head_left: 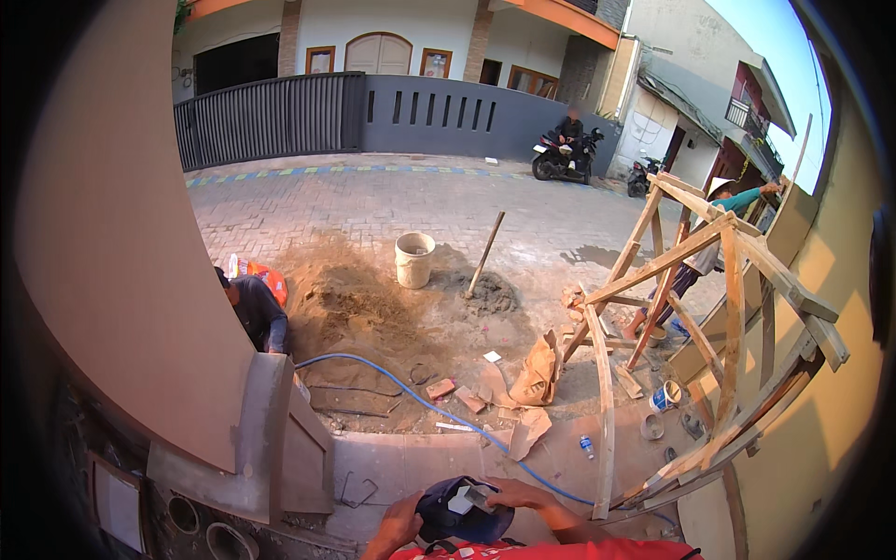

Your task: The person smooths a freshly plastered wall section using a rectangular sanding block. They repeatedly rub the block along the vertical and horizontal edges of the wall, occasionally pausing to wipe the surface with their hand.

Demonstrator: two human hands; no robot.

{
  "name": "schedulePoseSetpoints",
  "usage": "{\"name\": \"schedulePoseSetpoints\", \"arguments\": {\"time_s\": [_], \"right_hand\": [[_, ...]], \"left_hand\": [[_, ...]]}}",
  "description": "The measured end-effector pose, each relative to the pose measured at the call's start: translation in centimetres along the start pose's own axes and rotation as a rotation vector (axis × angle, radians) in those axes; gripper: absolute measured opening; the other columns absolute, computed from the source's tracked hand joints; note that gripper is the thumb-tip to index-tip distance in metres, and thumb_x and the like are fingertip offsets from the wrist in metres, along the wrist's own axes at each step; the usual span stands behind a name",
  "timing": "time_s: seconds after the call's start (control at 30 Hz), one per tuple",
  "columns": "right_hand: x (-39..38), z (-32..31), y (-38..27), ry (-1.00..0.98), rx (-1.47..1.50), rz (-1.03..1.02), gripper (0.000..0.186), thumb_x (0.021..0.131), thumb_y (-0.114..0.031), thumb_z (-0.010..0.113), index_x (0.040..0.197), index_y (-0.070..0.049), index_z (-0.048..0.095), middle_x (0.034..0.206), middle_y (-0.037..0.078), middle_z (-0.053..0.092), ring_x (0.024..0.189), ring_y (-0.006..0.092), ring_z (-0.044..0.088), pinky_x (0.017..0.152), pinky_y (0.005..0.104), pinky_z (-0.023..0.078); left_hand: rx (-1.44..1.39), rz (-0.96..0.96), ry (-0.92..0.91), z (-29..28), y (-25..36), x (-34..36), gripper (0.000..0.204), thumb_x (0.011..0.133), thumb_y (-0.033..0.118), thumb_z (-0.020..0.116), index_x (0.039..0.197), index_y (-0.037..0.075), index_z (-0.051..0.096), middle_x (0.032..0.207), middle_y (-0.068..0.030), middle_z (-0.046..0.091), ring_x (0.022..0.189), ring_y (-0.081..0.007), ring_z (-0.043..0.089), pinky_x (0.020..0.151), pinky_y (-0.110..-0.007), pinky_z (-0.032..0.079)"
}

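Close to my body at the lower edge, a dark navy cap (439,511) is held between both hands, its inside turned up toward me. Pale and grey patches show within it, too small to make out. My left hand (399,523) grips the cap's left edge, fingers bent round it. On the other side my right hand (519,492) is closed on the upper right rim, thumb and fingers pinching the cloth. Below the cap lies the red fabric of my clothing.
A blue hose (411,390) curves across the ground ahead. Torn paper sack (538,373), bricks (441,388) and a sand heap (350,299) lie beyond. Wooden scaffolding (728,317) leans at right, a person (737,201) behind it. Another person (257,308) crouches left. A bucket (413,261) stands farther off.
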State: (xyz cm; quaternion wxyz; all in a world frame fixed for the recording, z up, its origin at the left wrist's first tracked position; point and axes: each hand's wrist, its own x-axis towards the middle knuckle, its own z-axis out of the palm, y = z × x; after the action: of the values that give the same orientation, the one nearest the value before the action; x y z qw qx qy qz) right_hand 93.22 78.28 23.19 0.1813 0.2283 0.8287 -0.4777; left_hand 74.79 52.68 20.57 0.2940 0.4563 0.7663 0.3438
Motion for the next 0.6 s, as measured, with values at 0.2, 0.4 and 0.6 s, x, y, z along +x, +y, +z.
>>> {"name": "schedulePoseSetpoints", "arguments": {"time_s": [0.2, 0.4, 0.6], "right_hand": [[-0.2, 1.8, -3.0, 0.056, 0.128, 0.059, 0.077, 0.074, -0.037, 0.063, 0.144, -0.01, 0.045, 0.128, 0.021, 0.06, 0.115, 0.0289, 0.059, 0.098, 0.0381, 0.046], [0.8, 3.2, -2.4, 0.051, 0.098, 0.154, 0.085, 0.077, -0.038, 0.064, 0.149, -0.003, 0.035, 0.144, 0.024, 0.047, 0.129, 0.0351, 0.049, 0.107, 0.0385, 0.04], [2.2, 4.3, -2.6, 0.022, 0.09, 0.189, 0.084, 0.075, -0.039, 0.063, 0.15, -0.013, 0.036, 0.135, 0.02, 0.057, 0.119, 0.0336, 0.057, 0.102, 0.0389, 0.043]], "left_hand": [[-0.002, 0.201, 0.029, -3.8, -0.5, 2.0, 0.053, 0.081, 0.007, 0.055, 0.133, 0.005, 0.05, 0.116, -0.025, 0.061, 0.11, -0.0443, 0.055, 0.098, -0.05, 0.043], [0.01, 0.159, 0.004, -4.1, -1.5, 1.7, 0.054, 0.077, 0.003, 0.059, 0.131, 0.001, 0.051, 0.119, -0.0254, 0.06, 0.111, -0.0434, 0.057, 0.099, -0.047, 0.044], [0.036, 0.093, -0.186, -3.8, -3.1, 1.5, 0.056, 0.078, 0.004, 0.06, 0.133, 0.001, 0.049, 0.122, -0.0264, 0.058, 0.114, -0.0448, 0.055, 0.102, -0.049, 0.042]]}}
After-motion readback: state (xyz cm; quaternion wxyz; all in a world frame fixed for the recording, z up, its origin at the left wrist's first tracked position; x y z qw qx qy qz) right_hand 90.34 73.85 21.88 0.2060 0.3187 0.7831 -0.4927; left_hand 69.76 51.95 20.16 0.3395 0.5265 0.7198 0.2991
